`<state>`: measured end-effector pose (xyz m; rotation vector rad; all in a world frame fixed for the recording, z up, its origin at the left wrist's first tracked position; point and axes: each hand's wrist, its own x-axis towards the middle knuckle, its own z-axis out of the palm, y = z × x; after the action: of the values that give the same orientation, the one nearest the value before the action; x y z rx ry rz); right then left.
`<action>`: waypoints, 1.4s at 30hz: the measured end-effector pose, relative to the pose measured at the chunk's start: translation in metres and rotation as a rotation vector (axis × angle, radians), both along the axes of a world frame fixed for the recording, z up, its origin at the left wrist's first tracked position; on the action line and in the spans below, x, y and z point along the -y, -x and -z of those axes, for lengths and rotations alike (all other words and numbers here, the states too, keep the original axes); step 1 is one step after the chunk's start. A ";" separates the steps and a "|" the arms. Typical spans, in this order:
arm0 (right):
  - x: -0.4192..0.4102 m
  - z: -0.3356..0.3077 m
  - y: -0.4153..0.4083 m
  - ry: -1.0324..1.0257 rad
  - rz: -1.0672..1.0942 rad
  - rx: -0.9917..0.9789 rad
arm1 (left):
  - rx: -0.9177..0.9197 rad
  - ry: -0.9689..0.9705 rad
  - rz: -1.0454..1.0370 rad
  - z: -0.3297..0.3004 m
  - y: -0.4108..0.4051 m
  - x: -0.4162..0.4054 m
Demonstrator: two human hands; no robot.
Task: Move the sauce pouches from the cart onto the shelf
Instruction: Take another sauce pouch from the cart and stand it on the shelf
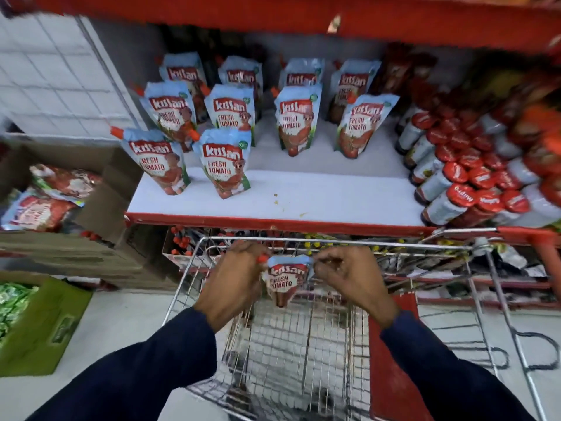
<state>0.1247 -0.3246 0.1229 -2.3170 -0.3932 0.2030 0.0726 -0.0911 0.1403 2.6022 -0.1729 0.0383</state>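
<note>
While the fingertips of the left hand [235, 275] pinched the pouch's upper left corner by the orange spout, those of the right hand [346, 276] closed on the upper right corner, so the sauce pouch [285, 279] hung upright between them — label toward the camera, bottom free over the wire cart [303, 344]. Both grips were narrow, on the top seam only. Done well, the lift would keep that seam level and the base hanging true, since a pouch gripped this high will likely swing. The cart's front rail [334, 243] ran just behind the hands, and the red lip of the shelf [303, 196] lay just above and beyond it; the pouch had to clear both before going forward. Open room looked best on the bare white front of the shelf, between the front-row pouch [226, 164] on the left and the red-capped bottles [461, 189] leaning on the right. Setting it down flat on its base, in line with the standing pouches, seemed the safest finish — the overhead red shelf edge [273, 13] left height to spare.
</note>
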 end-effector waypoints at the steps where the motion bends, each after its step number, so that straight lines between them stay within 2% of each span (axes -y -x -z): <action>1: 0.000 -0.015 -0.006 -0.017 0.009 0.047 | 0.058 -0.015 0.001 -0.015 -0.005 0.000; 9: -0.010 -0.090 -0.066 -0.047 0.126 0.296 | 0.239 0.056 -0.062 -0.084 -0.065 -0.003; 15: -0.018 -0.108 -0.116 -0.055 0.175 0.371 | 0.267 0.044 -0.114 -0.107 -0.118 -0.001; 26: -0.024 -0.090 -0.174 -0.056 0.191 0.338 | 0.233 -0.029 -0.166 -0.096 -0.185 0.008; 42: -0.024 -0.077 -0.173 -0.019 0.223 0.276 | 0.112 0.074 -0.174 -0.078 -0.183 0.012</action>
<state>0.2981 -0.3007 0.2004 -2.3537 -0.2661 -0.2306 0.2560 -0.1035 0.2180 2.5355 0.0154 0.2480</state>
